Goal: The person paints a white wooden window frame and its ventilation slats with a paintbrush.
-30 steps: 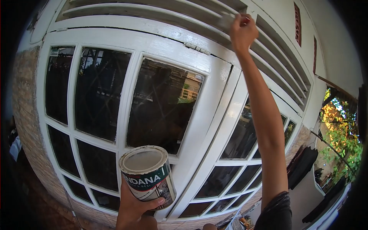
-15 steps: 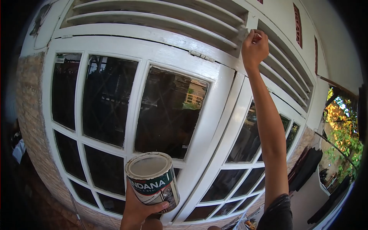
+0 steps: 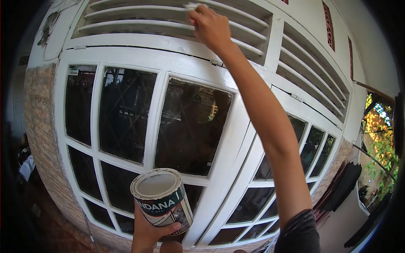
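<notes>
In the lower middle, my left hand is wrapped round a paint can with a dark green and white label. The can is open at the top, tilted slightly, and shows white paint inside its rim. My right hand reaches up, closed on a paintbrush with whitish bristles and a bit of red handle showing; the fingers hide most of it. The brush is up at the white louvre slats above the windows, overlapping them in this view.
Below the slats, white-framed windows with dark panes and a hinge fill the middle. A second louvre panel sits to the right. Stone-patterned wall borders the left; dark clothes hang at the right.
My right hand has moved left with the paintbrush, from the post between the louvre panels to the left panel's slats. The paint can has shifted slightly left in view, still in my left hand.
</notes>
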### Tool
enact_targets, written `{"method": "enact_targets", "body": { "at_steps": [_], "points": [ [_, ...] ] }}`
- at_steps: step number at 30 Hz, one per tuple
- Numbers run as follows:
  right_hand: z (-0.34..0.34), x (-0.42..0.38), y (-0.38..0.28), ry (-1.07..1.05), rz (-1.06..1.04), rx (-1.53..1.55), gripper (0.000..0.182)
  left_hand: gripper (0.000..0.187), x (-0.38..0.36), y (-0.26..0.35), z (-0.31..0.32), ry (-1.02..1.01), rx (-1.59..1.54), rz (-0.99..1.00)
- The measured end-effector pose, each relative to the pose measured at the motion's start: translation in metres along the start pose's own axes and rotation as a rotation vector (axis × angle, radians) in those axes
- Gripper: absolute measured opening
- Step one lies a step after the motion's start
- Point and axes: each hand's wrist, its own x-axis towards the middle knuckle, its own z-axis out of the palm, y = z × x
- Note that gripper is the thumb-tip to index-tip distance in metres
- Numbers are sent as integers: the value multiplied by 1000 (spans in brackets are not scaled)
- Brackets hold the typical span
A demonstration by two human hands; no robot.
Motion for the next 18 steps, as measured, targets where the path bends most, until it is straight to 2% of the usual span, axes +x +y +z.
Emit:
{"method": "enact_targets", "body": {
  "at_steps": [1, 5, 13, 18],
  "points": [
    [-6, -10, 12, -59, -81, -101, 14, 117, 0, 1, 0, -1, -8, -1],
    [-52, -62, 42, -180, 96, -191, 13, 116, 1, 3, 1, -8, -33, -16],
    [-121, -127, 69, -294, 86, -290, 21, 116, 1, 2, 2, -88, -59, -40],
    [-112, -112, 47, -33, 64, -326, 26, 116, 6, -4, 2, -112, -41, -8]
  ]
}}
